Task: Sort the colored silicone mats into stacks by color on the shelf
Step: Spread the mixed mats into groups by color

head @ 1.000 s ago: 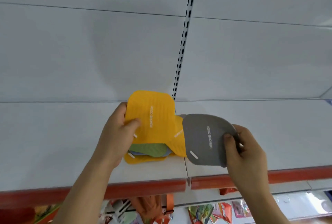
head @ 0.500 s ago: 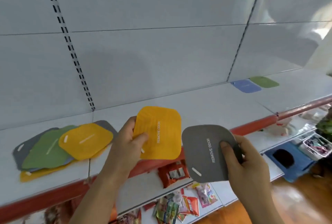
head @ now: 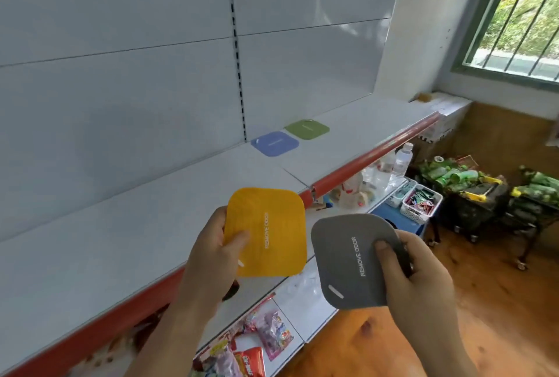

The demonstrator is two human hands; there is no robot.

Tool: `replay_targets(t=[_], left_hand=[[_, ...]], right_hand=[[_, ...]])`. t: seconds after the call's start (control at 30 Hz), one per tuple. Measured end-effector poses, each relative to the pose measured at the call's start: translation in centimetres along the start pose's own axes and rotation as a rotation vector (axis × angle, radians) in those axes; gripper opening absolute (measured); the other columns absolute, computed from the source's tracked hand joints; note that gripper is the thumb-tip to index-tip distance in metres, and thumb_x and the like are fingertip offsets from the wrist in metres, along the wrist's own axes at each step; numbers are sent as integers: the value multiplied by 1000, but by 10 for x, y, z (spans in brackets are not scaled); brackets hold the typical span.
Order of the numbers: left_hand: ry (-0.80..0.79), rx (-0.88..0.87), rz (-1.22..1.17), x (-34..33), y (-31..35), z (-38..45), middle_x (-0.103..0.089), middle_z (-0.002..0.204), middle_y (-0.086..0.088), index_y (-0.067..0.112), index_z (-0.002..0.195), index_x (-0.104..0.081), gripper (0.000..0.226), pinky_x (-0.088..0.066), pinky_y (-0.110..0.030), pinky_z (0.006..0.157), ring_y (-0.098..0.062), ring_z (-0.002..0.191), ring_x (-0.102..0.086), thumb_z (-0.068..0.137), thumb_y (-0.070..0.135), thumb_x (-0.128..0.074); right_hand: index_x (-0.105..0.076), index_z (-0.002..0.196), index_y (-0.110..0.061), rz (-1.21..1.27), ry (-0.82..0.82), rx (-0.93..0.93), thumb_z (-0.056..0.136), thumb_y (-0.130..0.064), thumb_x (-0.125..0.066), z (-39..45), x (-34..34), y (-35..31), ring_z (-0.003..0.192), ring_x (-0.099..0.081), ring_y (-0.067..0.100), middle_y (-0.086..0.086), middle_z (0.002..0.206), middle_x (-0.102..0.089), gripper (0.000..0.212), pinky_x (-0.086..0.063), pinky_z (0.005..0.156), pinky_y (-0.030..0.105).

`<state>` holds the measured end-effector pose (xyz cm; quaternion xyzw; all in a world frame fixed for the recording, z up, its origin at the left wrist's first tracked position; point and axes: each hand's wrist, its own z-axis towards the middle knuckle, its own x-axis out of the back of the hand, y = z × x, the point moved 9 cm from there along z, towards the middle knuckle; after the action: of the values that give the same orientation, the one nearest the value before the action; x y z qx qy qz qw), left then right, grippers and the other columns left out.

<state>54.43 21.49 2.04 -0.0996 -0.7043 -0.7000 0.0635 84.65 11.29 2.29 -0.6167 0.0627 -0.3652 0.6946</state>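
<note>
the left hand (head: 211,255) pinches a yellow mat (head: 267,233) by its left edge, thumb on top, and the right hand (head: 414,273) pinches a grey mat (head: 351,261) the same way at its right edge; both mats are held in the air in front of the shelf (head: 151,225), not yet set down. a blue mat (head: 274,143) and a green mat (head: 306,129) lie flat just beside each other at about 1 o'clock from the hands, well apart from them along the shelf. to do this step well, it seems best to carry each mat over bare shelf next to those two, lay it flat with the printed side up, and leave a gap so each colour starts its own stack. nothing on the shelf top blocks the way. below, at 5 o'clock, snack packets (head: 266,340) fill a lower tier, and at 3 o'clock water bottles (head: 400,164) and a white basket (head: 420,204) stand clear of the path.
</note>
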Motion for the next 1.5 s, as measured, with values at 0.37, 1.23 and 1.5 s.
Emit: replay_targets(t=[0.37,1.23,1.5], left_hand=[[-65,27,-114,-163,22,159,-74,114,15,44,122,-64,27,-56,-57,99,-19,109,-70,100,29,-62],[424,251,-65,-335,30,354,-77,109,16,38,117,-68,31,-55,-50,101,-15,106,-72,98,14,-62],[461,305,-34,-341,17,448,-75,99,-3,28,106,-68,24,-57,-52,90,-30,97,-71,91,11,-58]], right_hand=[[-69,101,-39,-56,54,30,100,-20,-62,188,45,46,87,-64,-4,-29,96,-68,19,-46,62,16],[-64,104,-38,-4,-381,98,100,-36,-57,569,4,158,80,-67,7,-19,82,-71,8,-52,63,32],[-65,101,-37,-42,-428,123,102,-30,-57,634,-49,158,77,-65,4,-17,83,-70,10,-52,61,32]])
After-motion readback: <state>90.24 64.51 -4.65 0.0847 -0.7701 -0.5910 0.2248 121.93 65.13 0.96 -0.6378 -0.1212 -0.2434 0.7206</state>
